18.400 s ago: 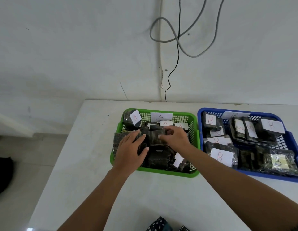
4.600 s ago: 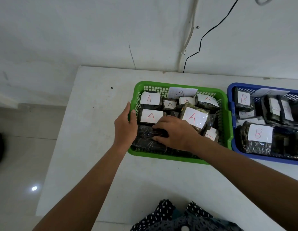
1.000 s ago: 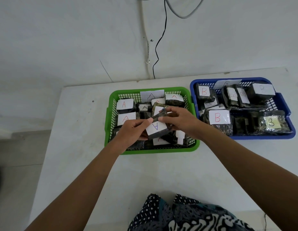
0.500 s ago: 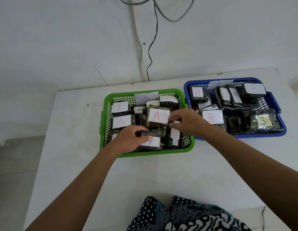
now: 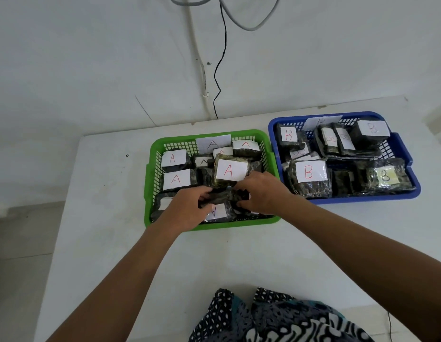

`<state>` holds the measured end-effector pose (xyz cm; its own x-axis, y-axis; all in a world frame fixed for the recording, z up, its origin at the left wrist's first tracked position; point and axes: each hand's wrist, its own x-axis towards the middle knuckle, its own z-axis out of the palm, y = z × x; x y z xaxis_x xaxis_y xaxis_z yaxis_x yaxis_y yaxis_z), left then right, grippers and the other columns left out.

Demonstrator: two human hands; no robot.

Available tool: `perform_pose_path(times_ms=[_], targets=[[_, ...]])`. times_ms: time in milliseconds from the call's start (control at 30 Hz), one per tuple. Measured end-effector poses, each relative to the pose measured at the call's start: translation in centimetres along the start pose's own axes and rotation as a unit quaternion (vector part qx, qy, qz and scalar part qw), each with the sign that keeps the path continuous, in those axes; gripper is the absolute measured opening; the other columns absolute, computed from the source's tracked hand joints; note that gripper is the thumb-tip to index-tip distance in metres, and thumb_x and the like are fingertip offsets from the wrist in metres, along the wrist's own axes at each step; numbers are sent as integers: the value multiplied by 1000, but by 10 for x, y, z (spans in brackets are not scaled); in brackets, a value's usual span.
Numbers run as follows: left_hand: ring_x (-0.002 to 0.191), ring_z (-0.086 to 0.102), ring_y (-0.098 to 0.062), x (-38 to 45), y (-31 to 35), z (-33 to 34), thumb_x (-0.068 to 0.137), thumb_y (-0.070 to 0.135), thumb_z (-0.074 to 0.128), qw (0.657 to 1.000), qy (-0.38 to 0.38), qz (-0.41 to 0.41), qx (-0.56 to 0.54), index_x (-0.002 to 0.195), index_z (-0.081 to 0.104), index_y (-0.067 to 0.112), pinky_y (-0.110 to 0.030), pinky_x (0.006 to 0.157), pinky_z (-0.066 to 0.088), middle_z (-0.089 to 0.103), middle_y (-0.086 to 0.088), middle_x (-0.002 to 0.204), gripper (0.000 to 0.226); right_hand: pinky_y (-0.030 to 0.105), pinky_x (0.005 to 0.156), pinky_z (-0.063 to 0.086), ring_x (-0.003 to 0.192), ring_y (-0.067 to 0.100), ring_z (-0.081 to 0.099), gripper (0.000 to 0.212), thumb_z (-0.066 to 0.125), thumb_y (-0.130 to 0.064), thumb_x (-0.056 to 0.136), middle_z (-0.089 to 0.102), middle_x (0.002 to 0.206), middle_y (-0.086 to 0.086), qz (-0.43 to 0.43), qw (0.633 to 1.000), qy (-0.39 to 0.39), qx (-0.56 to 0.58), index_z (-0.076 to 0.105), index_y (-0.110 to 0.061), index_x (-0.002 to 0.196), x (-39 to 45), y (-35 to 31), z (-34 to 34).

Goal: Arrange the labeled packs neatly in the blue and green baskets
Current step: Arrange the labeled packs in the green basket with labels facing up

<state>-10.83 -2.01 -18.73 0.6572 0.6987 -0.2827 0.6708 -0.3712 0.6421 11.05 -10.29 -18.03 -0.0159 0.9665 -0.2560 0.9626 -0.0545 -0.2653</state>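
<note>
The green basket [image 5: 148,183] holds several dark packs with white "A" labels; the largest "A" pack [image 5: 230,171] leans up in its middle. Both hands reach into the basket's near part. My left hand [image 5: 188,210] and my right hand [image 5: 262,193] together grip a dark pack [image 5: 223,197] lying there, just above another pack whose "A" label [image 5: 215,211] faces me upside down. The blue basket [image 5: 411,166] to the right holds several packs labelled "B", one large "B" pack [image 5: 309,178] at its near left.
Both baskets stand side by side on a white table [image 5: 103,230] against a white wall. Cables [image 5: 218,77] hang down the wall behind the green basket. Patterned dark clothing [image 5: 276,317] shows at the table's near edge.
My right hand has come left from the basket's right side to meet my left hand at the near part of the green basket. Both now hold one dark pack there.
</note>
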Motion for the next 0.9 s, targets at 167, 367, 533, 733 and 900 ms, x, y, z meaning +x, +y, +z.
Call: perform_pose_path(times_ms=[167, 367, 533, 733, 900], targets=[[100, 66, -4, -2, -4, 1, 87, 26, 72, 998, 48, 5, -36, 125, 67, 19, -24, 92, 53, 72, 5, 113, 39, 39, 89, 40, 98, 29, 58, 46, 69, -49, 83, 66, 96, 6, 50, 995, 37, -81, 52, -26, 119, 7, -14, 17], [96, 63, 2, 3, -2, -1, 87, 39, 70, 998, 37, -2, -42, 126, 67, 27, -19, 85, 51, 68, 14, 111, 40, 34, 79, 54, 92, 20, 66, 42, 77, -39, 83, 72, 104, 0, 84, 988, 37, 120, 58, -29, 119, 7, 2, 5], [82, 65, 1, 13, 6, -3, 85, 42, 71, 1000, -5, -7, -2, 118, 70, 31, -26, 77, 57, 70, 18, 98, 35, 36, 76, 62, 90, 18, 71, 41, 82, -25, 81, 73, 106, 1, 129, 903, 13, 410, 62, -29, 116, 4, 18, -15], [100, 64, -7, 22, 13, -8, 80, 35, 79, 996, -85, -11, 8, 128, 65, 30, -33, 93, 54, 70, 8, 117, 51, 35, 75, 62, 95, 16, 74, 36, 78, -18, 85, 77, 106, -2, 118, 805, 31, 580, 64, -29, 117, -2, 26, -27], [106, 62, 4, 24, 35, -17, 89, 32, 70, 984, 45, 4, -172, 138, 52, 36, -23, 92, 53, 62, 15, 128, 52, 24, 72, 58, 97, 21, 73, 26, 68, -18, 93, 77, 103, 4, 123, 740, 29, 661, 67, -24, 119, -2, 32, -38]])
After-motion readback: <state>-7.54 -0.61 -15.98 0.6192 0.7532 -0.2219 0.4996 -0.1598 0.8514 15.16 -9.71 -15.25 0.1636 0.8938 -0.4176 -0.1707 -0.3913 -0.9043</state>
